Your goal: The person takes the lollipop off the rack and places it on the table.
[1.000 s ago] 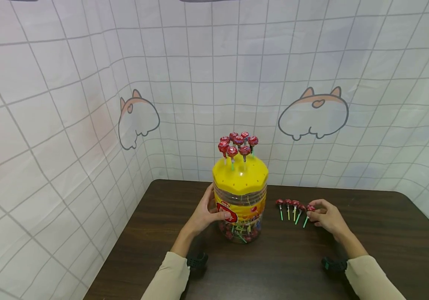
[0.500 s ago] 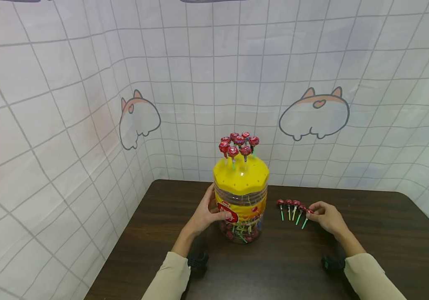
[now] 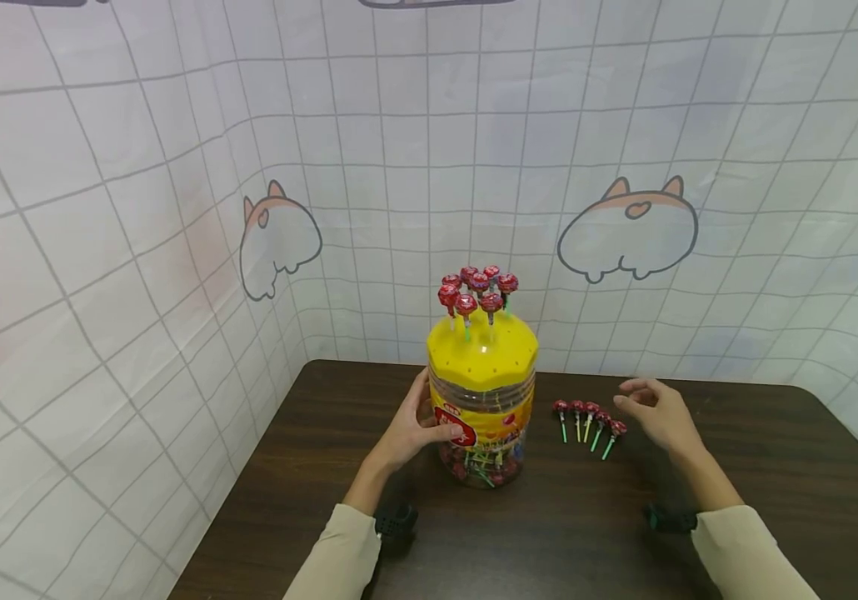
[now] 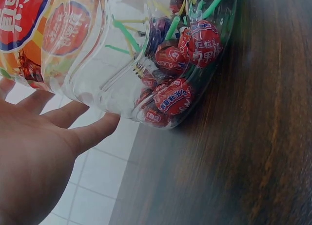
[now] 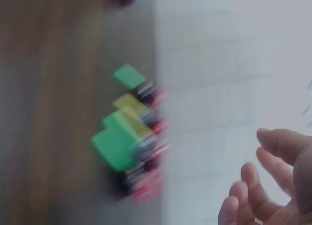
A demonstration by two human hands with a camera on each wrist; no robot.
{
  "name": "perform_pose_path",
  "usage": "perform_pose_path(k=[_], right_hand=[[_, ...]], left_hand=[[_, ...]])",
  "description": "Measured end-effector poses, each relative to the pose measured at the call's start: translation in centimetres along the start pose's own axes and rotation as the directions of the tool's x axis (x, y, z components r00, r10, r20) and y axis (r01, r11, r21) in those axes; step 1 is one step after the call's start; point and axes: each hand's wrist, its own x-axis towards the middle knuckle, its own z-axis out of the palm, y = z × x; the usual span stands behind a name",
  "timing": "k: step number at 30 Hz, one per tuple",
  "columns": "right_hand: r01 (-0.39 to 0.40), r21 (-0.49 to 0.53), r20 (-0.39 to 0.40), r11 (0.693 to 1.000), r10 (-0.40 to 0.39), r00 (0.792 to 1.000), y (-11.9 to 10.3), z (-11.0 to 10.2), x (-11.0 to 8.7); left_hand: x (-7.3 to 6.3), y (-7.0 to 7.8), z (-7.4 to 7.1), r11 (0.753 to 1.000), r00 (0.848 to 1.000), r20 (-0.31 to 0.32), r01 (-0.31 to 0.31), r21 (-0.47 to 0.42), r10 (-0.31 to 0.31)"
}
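A clear plastic candy jar [image 3: 482, 417] with a yellow lid [image 3: 483, 358] stands upright on the table, wrapped lollipops visible inside. Several red lollipops [image 3: 477, 287] stick up out of the lid. My left hand [image 3: 406, 429] holds the jar's left side, thumb across the front label and fingers around the side. In the left wrist view those fingers [image 4: 97, 130] lie along the jar wall. To the right of the jar, several lollipops [image 3: 590, 425] lie in a row, heads away from me. My right hand [image 3: 661, 417] hovers right of the row, fingers loosely bent and holding nothing.
The dark wooden table [image 3: 541, 542] runs back to a white grid-patterned curtain [image 3: 436, 192], which also borders it on the left and right. Each wrist wears a black strap [image 3: 396, 521].
My right hand has let go of the rightmost lollipop and lifted up and away to the right. That lollipop shifted slightly left and down beside the others. The left hand stays on the jar.
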Motion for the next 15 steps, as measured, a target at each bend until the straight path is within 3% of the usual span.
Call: perform_pose_path(k=[6,15], right_hand=[[0.171,0.050,-0.010,0.984,-0.170,0.985,-7.5,-1.0,0.5],[0.358,0.142,-0.031,0.923,-0.357,0.933,-17.2,-0.5,1.9]], left_hand=[[-0.1,0.2,0.0,1.000,1.000,-0.002,0.004,-0.005,-0.004],[0.0,0.2,0.1,1.000,1.000,0.006,0.005,0.003,-0.005]])
